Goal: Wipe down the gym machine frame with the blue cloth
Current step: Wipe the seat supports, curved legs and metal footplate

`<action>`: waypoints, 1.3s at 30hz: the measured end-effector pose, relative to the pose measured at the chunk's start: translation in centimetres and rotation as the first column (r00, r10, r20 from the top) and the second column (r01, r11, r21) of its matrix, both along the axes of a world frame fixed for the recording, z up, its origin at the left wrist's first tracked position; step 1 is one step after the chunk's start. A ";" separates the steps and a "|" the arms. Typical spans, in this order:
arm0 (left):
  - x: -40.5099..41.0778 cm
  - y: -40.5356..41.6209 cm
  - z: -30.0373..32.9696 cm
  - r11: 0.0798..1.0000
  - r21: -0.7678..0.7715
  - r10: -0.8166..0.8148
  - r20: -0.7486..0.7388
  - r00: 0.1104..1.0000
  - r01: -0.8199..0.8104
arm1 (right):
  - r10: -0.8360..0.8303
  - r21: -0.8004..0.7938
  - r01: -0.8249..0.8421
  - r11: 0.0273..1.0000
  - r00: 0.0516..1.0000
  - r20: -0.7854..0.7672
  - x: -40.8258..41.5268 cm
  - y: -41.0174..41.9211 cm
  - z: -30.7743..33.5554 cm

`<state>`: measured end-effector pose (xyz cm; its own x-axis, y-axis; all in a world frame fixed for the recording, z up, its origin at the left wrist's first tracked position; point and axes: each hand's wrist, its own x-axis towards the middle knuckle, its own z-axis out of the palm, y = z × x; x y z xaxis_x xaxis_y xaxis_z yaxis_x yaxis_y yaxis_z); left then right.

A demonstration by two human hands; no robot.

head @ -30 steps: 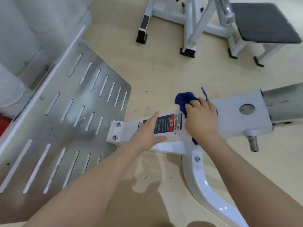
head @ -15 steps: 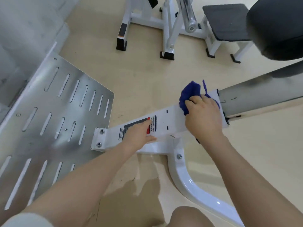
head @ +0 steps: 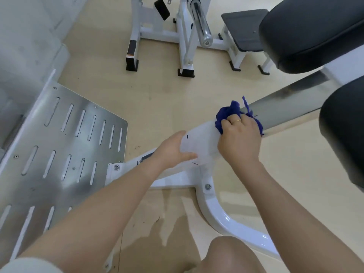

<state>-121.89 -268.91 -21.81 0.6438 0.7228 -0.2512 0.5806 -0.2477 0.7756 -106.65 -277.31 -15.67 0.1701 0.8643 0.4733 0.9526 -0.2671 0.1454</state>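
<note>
On the left lies a big metal plate point(head: 59, 146) with long slots. Next to it the left hand point(head: 173, 150) rests flat on the white frame bar point(head: 199, 142), fingers straight, holding nothing. Further right, the right hand point(head: 239, 142) grips the blue cloth point(head: 226, 115) and presses it on the bar, where the white part meets the grey part. Black pads point(head: 307, 32) sit far right.

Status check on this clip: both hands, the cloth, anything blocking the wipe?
Right hand grips blue cloth, pressed on white frame beam. Left hand flat on beam, bracing. Nothing in the way; grey rail ahead.
</note>
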 end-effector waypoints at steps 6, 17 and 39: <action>3.3 -1.5 1.5 0.975 0.160 -0.150 -0.033 0.988 0.153 | -0.092 -0.019 0.092 0.996 0.996 -0.012 4.7 -1.0 3.9; 3.5 -1.7 1.2 0.967 0.227 -0.105 -0.066 0.992 0.117 | 0.009 0.092 -0.009 0.996 1.000 -0.004 5.2 -2.2 3.4; 0.3 -3.1 -1.9 0.999 -0.044 0.020 0.124 0.992 -0.014 | 0.227 -0.482 -0.129 0.867 0.962 0.151 -2.7 1.2 -0.1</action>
<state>-121.59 -272.02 -23.71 0.6598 0.7240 -0.2011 0.4828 -0.2034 0.8518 -109.32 -276.15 -15.81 -0.0609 0.9980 0.0177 0.9162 0.0489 0.3977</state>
